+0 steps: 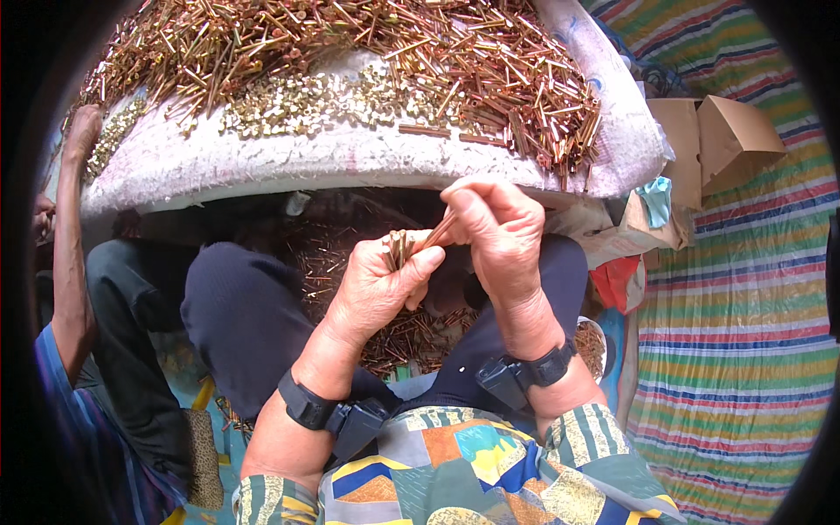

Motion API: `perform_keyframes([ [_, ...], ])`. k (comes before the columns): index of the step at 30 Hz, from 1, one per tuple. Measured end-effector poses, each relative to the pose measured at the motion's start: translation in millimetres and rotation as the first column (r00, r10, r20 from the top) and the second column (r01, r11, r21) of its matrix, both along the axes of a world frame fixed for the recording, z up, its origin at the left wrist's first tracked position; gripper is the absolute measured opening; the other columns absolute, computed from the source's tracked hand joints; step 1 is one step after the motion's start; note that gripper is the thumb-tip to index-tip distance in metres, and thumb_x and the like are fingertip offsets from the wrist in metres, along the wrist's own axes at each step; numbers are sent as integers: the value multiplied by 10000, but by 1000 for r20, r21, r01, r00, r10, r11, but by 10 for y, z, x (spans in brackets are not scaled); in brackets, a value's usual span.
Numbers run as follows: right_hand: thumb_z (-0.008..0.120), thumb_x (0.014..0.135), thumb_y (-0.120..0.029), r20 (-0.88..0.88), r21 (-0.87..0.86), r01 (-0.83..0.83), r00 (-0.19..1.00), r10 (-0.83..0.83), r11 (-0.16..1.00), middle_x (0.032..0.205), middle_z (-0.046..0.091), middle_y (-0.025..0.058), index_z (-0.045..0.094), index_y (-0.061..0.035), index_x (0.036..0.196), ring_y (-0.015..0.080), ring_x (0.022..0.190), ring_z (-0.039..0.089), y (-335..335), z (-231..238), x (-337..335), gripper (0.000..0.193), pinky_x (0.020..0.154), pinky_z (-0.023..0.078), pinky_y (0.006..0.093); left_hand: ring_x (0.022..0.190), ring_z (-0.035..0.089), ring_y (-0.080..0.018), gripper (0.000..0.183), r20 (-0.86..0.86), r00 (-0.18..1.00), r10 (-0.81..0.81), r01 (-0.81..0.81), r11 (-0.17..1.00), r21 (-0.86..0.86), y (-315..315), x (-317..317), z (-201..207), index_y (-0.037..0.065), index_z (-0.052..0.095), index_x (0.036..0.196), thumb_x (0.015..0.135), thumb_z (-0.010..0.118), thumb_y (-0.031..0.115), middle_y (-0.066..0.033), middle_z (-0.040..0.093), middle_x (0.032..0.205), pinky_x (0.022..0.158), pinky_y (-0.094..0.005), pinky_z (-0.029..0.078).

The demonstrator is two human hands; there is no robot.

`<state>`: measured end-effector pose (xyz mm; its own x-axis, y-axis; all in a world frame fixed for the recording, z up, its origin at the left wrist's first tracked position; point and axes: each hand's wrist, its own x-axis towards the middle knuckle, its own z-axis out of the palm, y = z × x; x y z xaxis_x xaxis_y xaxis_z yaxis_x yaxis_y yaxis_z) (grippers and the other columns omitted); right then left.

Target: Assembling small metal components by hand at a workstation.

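My left hand [363, 293] is closed round a small bundle of thin copper-coloured tubes [398, 248], their ends showing above the thumb. Just right of it and a little higher, my right hand [503, 232] pinches a thin copper-coloured tube [442, 230] that slants down toward my left thumb. Both hands are in front of the padded white worktop [297, 162], over my lap. On that top lies a big heap of similar tubes [394, 35]. Small pale-gold pieces [324, 103] are scattered along its near side.
Another person's arm [72, 219] reaches to the worktop at the left, that person's knee beside mine. Loose tubes [324, 254] lie below, between my legs. Right of the worktop stand an open cardboard box [739, 144], a light-blue cloth [654, 201] and a red bag [616, 282] by a striped sheet [735, 367].
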<state>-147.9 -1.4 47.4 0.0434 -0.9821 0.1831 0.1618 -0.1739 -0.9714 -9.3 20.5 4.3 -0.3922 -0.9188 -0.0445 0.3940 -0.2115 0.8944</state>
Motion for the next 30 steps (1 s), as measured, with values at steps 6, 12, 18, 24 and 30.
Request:
perform_keyframes([
  [6,611,806,-17,-232,22,-152,961,153,988,711,583,-13,592,19,884,32,658,551,-63,-30,52,88,587,468,172,442,337,-33,230,-36,997,69,-61,982,180,43,121,50,36,585,894,882,539,261,51,388,536,395,-192,271],
  [12,675,745,-109,-555,-311,-26,816,-159,950,680,609,65,623,-1,822,113,611,573,-622,-33,149,142,558,457,245,459,328,-23,232,-95,971,218,-183,941,286,4,368,-40,52,558,746,883,546,239,61,378,552,393,-179,288],
  [18,690,702,-219,-838,-537,-139,202,-507,832,677,584,64,624,-68,719,200,622,582,-1127,-151,213,165,568,463,312,434,271,-28,234,-15,952,306,-297,934,199,-8,427,-63,34,560,768,880,548,240,70,344,528,390,-193,251],
  [24,633,691,-205,-827,-542,-158,278,-490,825,678,586,88,599,-80,691,257,645,587,-1197,-173,252,129,584,469,366,425,285,-30,231,-5,947,321,-316,934,169,-22,417,-33,1,597,828,879,551,222,60,375,515,387,-193,253],
  [30,576,755,31,-457,-162,-186,884,93,969,677,550,-59,600,2,777,-11,610,461,-808,146,107,44,527,378,149,420,296,-33,227,-36,943,331,-322,934,157,-35,396,-23,-11,614,846,878,547,204,49,396,511,384,-196,254],
])
